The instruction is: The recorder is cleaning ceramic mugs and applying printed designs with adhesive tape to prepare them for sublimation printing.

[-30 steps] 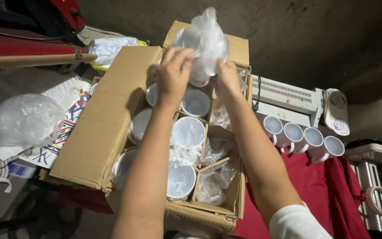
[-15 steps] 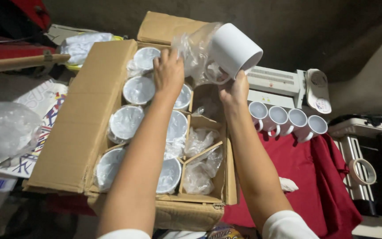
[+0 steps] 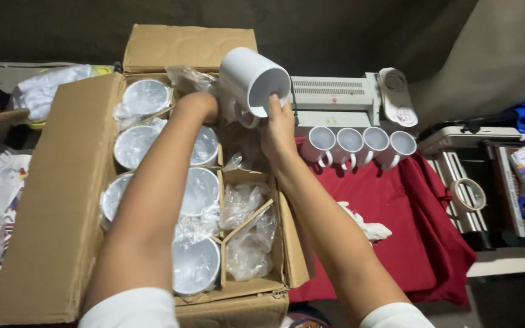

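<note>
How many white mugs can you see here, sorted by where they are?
Held in the right hand: 1 bare white mug
Standing in a row on the red cloth: 4 mugs
Plastic-wrapped in the cardboard box: 7 mugs
Total: 12

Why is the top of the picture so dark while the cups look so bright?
Head view: light falls on the near things, so the white mug in the right hand and the wrapped mugs in the cardboard box gleam; the far floor stays shadowed. The plastic wrap shows glare.
</note>
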